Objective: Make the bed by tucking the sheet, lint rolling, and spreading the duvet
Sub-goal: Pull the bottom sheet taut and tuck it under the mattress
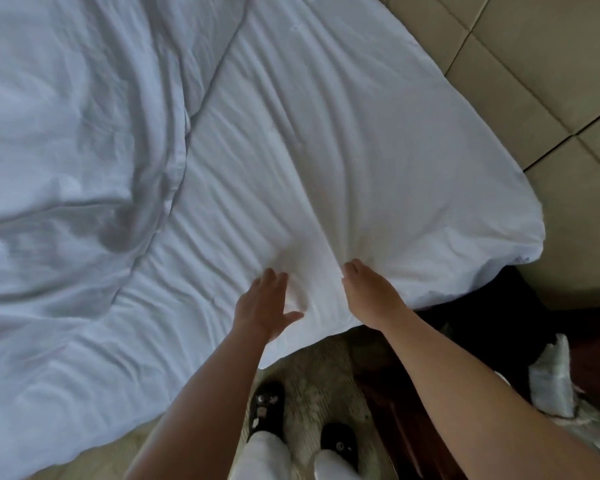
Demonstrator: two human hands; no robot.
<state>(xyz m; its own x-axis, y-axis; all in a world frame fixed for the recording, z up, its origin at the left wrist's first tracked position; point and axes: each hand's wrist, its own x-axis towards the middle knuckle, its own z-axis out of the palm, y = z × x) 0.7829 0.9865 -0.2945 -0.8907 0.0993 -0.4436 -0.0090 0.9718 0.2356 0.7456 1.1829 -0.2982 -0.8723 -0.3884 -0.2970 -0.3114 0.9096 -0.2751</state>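
A white duvet [291,140] lies rumpled across the bed, with a long fold line running from the top middle down to the left. Its near edge hangs over the bed side just in front of me. My left hand [262,304] lies flat on the duvet near that edge, fingers straight and thumb spread. My right hand [369,289] rests beside it on the duvet, fingertips curled down into a crease of the fabric; whether it pinches the cloth is hidden. The sheet under the duvet is not visible.
A tan padded headboard [520,64] with dark seams fills the top right. A dark wooden bedside unit [413,410] stands at the lower right, with a crumpled white plastic bag [551,379] beside it. My black shoes [267,407] stand on patterned carpet.
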